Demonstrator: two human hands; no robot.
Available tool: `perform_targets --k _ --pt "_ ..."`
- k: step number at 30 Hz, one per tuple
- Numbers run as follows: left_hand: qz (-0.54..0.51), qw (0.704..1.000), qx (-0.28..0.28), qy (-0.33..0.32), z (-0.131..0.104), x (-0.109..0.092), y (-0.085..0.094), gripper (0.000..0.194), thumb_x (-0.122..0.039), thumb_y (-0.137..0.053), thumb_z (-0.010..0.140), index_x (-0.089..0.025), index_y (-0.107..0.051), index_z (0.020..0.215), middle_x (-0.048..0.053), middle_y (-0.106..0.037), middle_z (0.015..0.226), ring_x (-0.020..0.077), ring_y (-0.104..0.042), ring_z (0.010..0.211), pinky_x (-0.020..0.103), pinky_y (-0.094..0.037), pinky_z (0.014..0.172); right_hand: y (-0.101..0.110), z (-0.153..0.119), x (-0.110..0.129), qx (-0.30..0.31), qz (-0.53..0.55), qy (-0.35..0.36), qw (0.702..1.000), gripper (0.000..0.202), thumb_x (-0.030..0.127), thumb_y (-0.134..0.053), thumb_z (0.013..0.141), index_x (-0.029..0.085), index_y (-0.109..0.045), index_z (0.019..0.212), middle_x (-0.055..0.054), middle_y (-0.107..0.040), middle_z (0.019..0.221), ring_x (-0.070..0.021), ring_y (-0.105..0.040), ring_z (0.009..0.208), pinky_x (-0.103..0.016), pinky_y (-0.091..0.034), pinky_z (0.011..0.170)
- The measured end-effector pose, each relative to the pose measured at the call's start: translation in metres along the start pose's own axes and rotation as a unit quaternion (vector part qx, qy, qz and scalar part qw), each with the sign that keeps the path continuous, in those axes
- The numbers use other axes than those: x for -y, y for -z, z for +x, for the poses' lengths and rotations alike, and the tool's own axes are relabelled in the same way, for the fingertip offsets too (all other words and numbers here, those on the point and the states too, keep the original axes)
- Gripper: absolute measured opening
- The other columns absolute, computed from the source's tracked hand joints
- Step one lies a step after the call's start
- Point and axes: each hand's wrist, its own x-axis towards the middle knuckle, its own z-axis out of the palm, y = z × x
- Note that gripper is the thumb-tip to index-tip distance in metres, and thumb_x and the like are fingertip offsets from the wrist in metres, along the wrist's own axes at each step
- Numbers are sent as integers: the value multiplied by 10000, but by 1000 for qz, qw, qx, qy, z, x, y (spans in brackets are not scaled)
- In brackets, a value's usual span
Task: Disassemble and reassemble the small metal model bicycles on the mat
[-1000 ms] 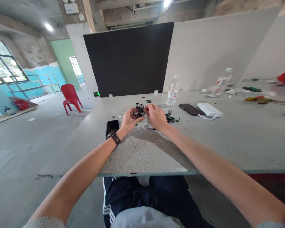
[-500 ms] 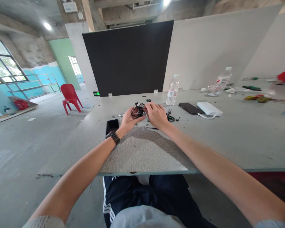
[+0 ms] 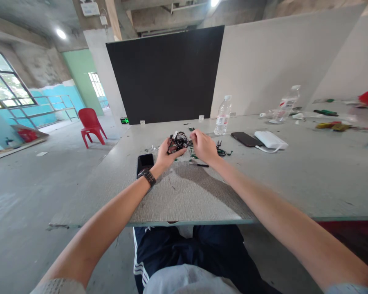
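A small black model bicycle (image 3: 180, 140) with a spoked wheel is held above the table by my left hand (image 3: 164, 155), its fingers and thumb closed around the frame. Just right of the wheel, my right hand (image 3: 206, 147) has its fingertips pinched together, apart from the model. Whatever may be between those fingertips is too small to make out. Beneath and behind my right hand lie green bicycle parts (image 3: 192, 153), partly covered by it. A dark thin screwdriver-like tool (image 3: 200, 165) rests on the table below that hand. Small silvery pieces (image 3: 155, 148) lie left of my left hand.
A black phone (image 3: 145, 161) lies beside my left wrist. To the right are a loose wheel (image 3: 221, 152), a water bottle (image 3: 223, 116), another phone (image 3: 246, 139) and a white power bank (image 3: 270, 140) with a cable. A black panel (image 3: 168, 77) stands behind the table (image 3: 184, 200).
My right hand has drawn back slightly to the right, off the model bicycle. The model has turned in my left hand, so its spoked wheel faces me more.
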Motion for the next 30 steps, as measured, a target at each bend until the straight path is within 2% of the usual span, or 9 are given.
perform_targets --k 5,9,11,14,17,21,25,27,30 --pt "34 999 5 -22 1 8 4 457 -336 -865 773 -179 -595 1107 105 -716 1096 264 -720 1009 404 -599 863 -8 4 -9 42 139 -16 989 516 624 -370 1022 217 -539 755 -58 -607 688 -195 -517 623 -327 -295 589" --pt "118 990 49 -68 -2 5 9 441 -368 -839 808 -200 -564 1108 88 -703 1036 254 -714 950 372 -593 783 -15 5 -8 64 291 -111 948 595 770 -495 898 227 -503 653 3 -468 573 -153 -427 541 -320 -299 553" --pt "136 985 61 -90 -3 1 9 418 -362 -805 842 -202 -547 1130 102 -689 1063 249 -702 968 345 -582 761 -15 5 -6 76 371 -147 914 566 768 -614 816 221 -554 685 23 -443 585 -137 -403 531 -311 -314 535" --pt "135 983 69 -104 -5 -4 7 392 -343 -767 873 -201 -538 1158 121 -672 1125 245 -685 1014 322 -575 755 -13 4 -2 79 464 -180 864 495 690 -743 738 208 -643 794 24 -483 658 -128 -437 571 -292 -384 541" --pt "141 982 70 -104 -5 -7 6 384 -338 -786 850 -196 -545 1113 113 -680 1099 241 -688 991 326 -574 758 -10 3 2 58 498 -190 844 453 619 -809 701 219 -648 839 21 -533 717 -127 -496 625 -278 -468 577" --pt "112 987 82 -77 -4 -4 6 441 -329 -822 817 -203 -546 1137 116 -692 1121 241 -698 976 361 -575 814 -10 2 7 50 518 -177 835 481 633 -826 689 232 -622 861 -3 -608 788 -169 -611 746 -333 -582 677" --pt "-5 990 140 -6 -3 4 6 655 -295 -891 737 -214 -513 1266 162 -606 1342 287 -662 1150 453 -569 942 -15 5 4 15 515 -165 841 540 700 -822 665 238 -605 840 -17 -606 786 -199 -640 758 -388 -621 679" --pt "-63 982 176 30 -2 7 6 779 -267 -920 691 -236 -491 1340 177 -536 1447 326 -599 1275 497 -549 1003 -17 6 0 -2 495 -168 852 540 710 -811 679 238 -606 844 -33 -614 804 -213 -646 752 -405 -625 659" --pt "-90 964 242 61 0 5 8 925 -227 -950 634 -281 -474 1426 167 -455 1552 372 -462 1430 532 -509 1073 -17 8 -7 -15 434 -160 886 479 683 -762 758 238 -611 851 -69 -647 836 -241 -656 762 -417 -607 625"
